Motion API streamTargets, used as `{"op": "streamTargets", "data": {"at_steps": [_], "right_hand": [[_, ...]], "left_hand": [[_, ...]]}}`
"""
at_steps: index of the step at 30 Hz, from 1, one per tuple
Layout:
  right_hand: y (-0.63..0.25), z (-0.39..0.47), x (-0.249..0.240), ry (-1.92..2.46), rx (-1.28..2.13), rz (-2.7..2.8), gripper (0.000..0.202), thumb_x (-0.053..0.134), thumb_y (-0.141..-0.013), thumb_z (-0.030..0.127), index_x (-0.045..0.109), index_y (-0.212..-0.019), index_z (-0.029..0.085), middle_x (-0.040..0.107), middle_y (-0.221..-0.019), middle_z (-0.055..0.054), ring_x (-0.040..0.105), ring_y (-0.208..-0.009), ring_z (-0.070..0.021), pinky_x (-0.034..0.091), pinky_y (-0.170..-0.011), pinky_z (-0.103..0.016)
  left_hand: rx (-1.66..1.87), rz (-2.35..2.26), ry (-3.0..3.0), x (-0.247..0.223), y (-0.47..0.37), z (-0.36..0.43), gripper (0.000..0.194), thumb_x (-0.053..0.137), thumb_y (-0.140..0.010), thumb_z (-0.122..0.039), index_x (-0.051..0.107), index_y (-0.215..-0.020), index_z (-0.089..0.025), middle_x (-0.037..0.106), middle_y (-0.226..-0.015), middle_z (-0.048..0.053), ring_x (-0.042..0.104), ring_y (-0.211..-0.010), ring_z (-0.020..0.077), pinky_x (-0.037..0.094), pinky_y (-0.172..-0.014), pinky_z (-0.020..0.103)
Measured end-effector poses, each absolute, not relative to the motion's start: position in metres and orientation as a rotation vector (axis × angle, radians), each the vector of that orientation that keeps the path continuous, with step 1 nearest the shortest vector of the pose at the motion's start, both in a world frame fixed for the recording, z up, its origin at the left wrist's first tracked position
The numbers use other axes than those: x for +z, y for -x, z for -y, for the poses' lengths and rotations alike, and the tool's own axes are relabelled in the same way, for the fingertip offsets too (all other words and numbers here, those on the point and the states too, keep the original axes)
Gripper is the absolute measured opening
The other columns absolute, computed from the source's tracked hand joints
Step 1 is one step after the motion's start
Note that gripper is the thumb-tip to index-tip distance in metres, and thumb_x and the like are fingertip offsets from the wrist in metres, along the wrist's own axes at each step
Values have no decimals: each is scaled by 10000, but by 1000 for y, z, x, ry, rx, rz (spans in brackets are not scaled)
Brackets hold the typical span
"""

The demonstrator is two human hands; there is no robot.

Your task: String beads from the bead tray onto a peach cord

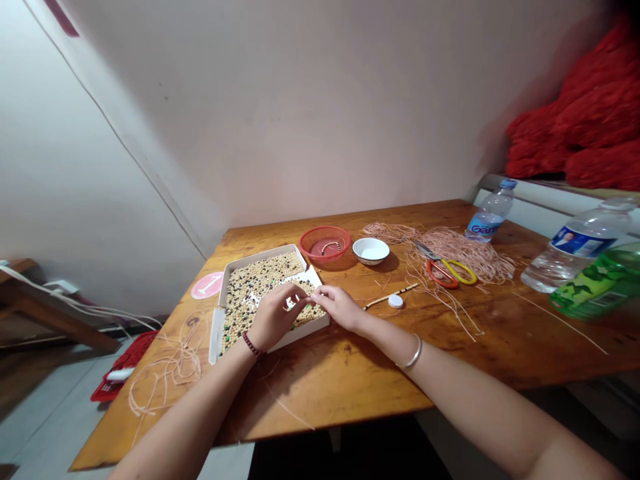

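Note:
A shallow white box [325,323] full of small beige, black and green beads [255,272] lies on the wooden table. Over its near right part, my left hand [277,313] is closed in a pinch. My right hand [343,308] comes in from the right, also pinching, its fingertips close against those of the left. Whatever lies between the fingertips is too small to make out. Right of my right hand, a short string of beads [387,297] rests beside a round white cap [395,301].
Behind the box stand a red mesh basket [325,259] and a white bowl [371,251]. Scissors [443,267] lie on a heap of pink cords [465,250]. Bottles [487,217] line the right side. Loose cords [175,363] and a pink disc [207,285] lie at left.

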State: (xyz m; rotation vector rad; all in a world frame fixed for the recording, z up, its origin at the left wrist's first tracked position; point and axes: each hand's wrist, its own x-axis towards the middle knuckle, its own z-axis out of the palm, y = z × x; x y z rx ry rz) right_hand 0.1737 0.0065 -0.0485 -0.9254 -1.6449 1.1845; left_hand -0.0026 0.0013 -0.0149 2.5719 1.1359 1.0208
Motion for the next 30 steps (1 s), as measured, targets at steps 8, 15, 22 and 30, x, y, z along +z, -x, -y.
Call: {"op": "streamTargets", "data": {"at_steps": [8,15,22,30], "right_hand": [[-174,-19,-61,1043,1099,1447,309,485,-772,453,499,-643,172,450,-584,27,401,-576,-114,317,-557,-235],[-176,-19,-58,1036,1172,1323,402,503,-768,572,475,-643,191,384,-503,48,351,-501,-106,265,-478,-226],[-176,-20,-60,1010,1262,1393,431,491,-751,586,551,-689,163,295,-467,71,260,-458,-91,197,-459,-230],[-178,-18,-59,1129,1002,1537,406,501,-773,534,506,-602,166,431,-548,29,391,-553,-107,293,-533,-224]], "left_hand": [[880,-1379,-2510,-19,4,-5,156,482,-905,-344,544,-913,-202,613,-841,15,564,-706,140,428,-611,243],[404,-1410,-2497,-29,16,-13,270,600,-795,-437,643,-950,-220,634,-882,43,598,-739,183,434,-643,265],[352,-1412,-2463,-23,11,-8,159,545,-825,-344,659,-826,-232,687,-779,-2,607,-679,166,380,-574,232],[700,-1412,-2458,-20,8,-10,192,534,-848,-356,657,-855,-207,689,-826,17,584,-660,144,424,-613,241]]}}
